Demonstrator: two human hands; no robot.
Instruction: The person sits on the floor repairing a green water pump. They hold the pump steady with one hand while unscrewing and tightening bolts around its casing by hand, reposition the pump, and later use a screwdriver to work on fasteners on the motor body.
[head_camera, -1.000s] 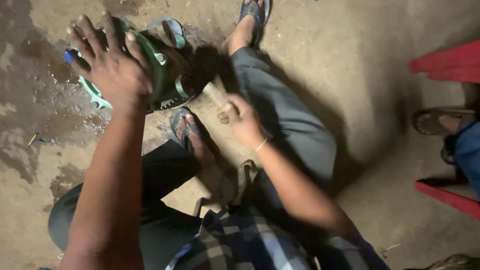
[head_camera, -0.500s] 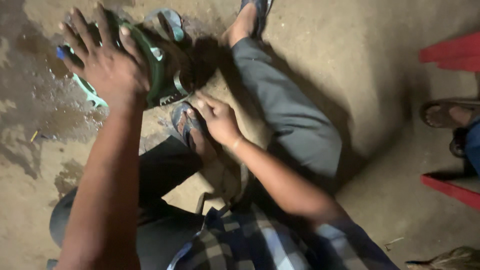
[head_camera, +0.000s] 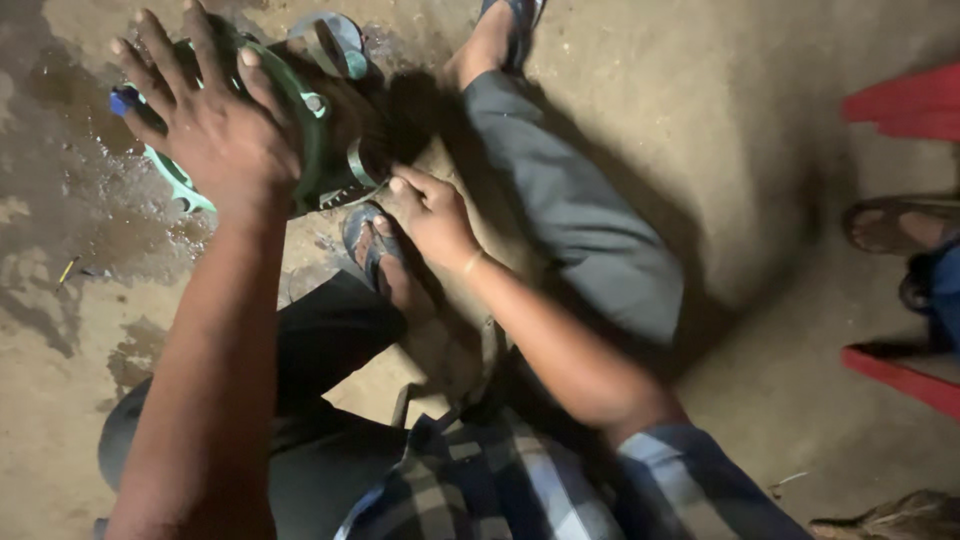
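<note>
Fingers (head_camera: 160, 60) of the left hand (head_camera: 215, 125) splayed flat over the round green metal device with a mint-green plastic base (head_camera: 310, 140), pressing it down on the wet earthen floor (head_camera: 90, 300) at eleven o'clock. Right hand (head_camera: 430, 215) curled, fingertips pinching near the metal clamp band (head_camera: 360, 165) at the device's four o'clock side; exact grip unclear. Seemingly mid-work, band not visibly finished. Long axis roughly ten to four o'clock, open end toward four. Blue sandal (head_camera: 365, 245) just below.
</note>
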